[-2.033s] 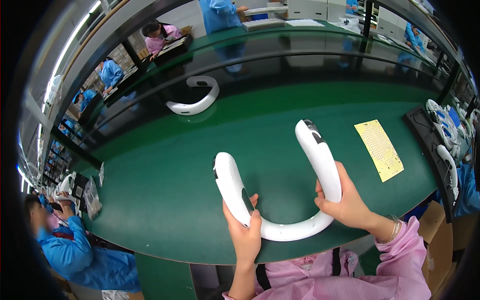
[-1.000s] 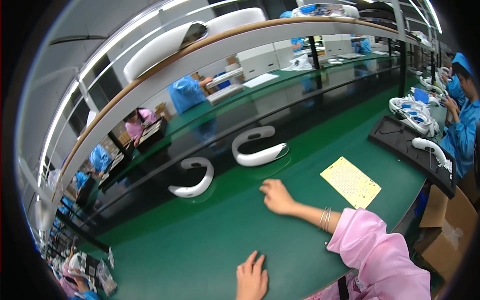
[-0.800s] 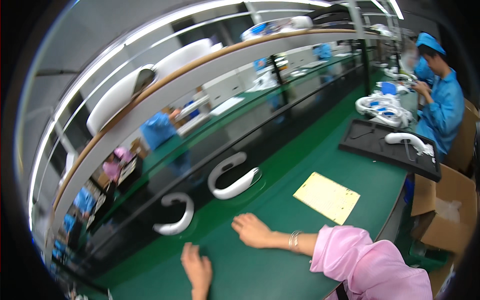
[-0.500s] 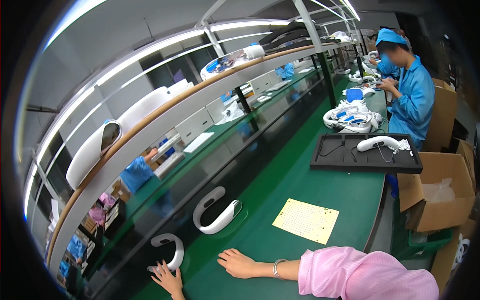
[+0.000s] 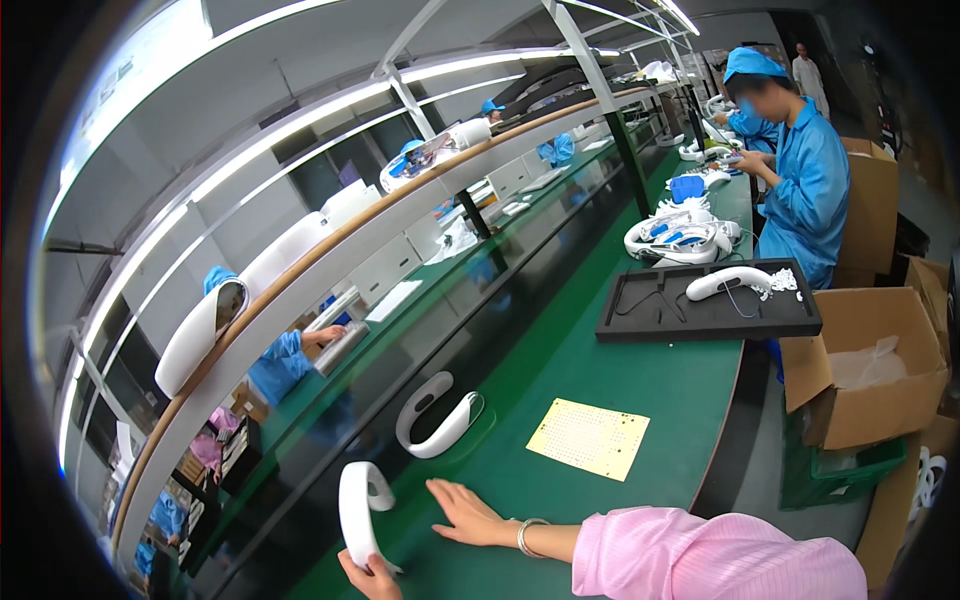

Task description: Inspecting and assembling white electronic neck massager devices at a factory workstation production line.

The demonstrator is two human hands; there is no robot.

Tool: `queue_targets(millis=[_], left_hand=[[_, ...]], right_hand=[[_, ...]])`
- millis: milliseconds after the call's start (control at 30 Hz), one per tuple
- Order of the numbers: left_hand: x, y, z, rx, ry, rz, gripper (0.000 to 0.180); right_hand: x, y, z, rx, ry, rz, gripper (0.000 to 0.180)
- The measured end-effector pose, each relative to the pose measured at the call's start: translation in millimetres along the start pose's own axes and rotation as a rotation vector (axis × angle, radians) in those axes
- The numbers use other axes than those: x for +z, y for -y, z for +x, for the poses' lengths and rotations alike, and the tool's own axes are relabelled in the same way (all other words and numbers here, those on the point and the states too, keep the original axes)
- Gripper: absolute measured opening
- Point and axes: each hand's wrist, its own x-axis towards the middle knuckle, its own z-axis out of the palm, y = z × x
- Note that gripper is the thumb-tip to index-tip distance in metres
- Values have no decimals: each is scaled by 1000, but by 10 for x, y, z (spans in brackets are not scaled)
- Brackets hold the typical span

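My left hand (image 5: 370, 578) grips the lower end of a white U-shaped neckband device (image 5: 354, 510), which stands tilted up near the left side of the green bench. Its fingers and thumb wrap round the shell. My right hand (image 5: 468, 514) is held over the bench to the right of it, fingers stretched out and holding nothing; a metal bangle circles the wrist. A second U-shaped neckband device (image 5: 447, 432) lies farther off, at the dark strip along the bench, with a thin wire loop at one end. Right of my right hand lies a yellow perforated sheet (image 5: 588, 440).
A black foam tray (image 5: 630, 328) at the right bears a white curved part (image 5: 727, 281), wires and small white pieces. Behind it sits a heap of white devices (image 5: 683, 238). A co-worker in blue (image 5: 810, 185) stands beyond. Cardboard boxes (image 5: 870, 410) flank the bench's right edge.
My left hand has closed on the nearer neckband device and turned it up off the bench. The fingers of my right hand have straightened. The view has shifted slightly.
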Motion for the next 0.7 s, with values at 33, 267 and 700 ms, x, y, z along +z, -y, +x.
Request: queue_targets(millis=[33,267,700], left_hand=[[-8,-273,-118,-43,-51,-168,54],[-352,-1173,-771,-471,37,-863,51],[-387,-1895,-1452,-626,136,-1267,51]], right_hand=[[-54,56,-27,61,-9,54,88],[-767,260,-271,257,164,742,55],[-1658,776,-1211,964,503,1312,42]])
